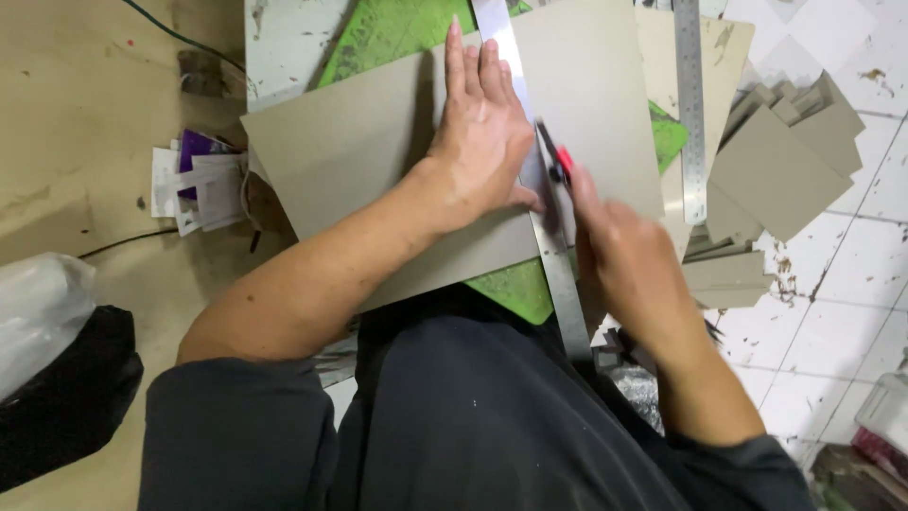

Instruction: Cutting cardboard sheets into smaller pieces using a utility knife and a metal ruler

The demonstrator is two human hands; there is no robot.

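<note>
We are kneeling over a large grey card sheet [378, 142], which is lying on a green cutting mat [397, 33] and reaching from the upper left down toward our lap. Across it a long steel ruler [558, 284] is running lengthwise from the top edge toward our knees, its long axis tilting slightly rightward as it nears us. Our left hand [482, 132] is pressing flat on the sheet just left of the ruler, fingers [473, 66] straight and held close together, the thumb touching the ruler's edge. Our right hand [629, 260] is curling around a small cutter [556, 161] with a red tip, fingers pinched shut on it, the blade end sitting against the ruler's right edge, just beyond the left thumb. So the right hand is the nearer one to the cutter, and the ruler's length is lying straight back toward us. A second ruler [690, 104] and a stack of cut grey pieces [785, 161] are lying to the right.
</note>
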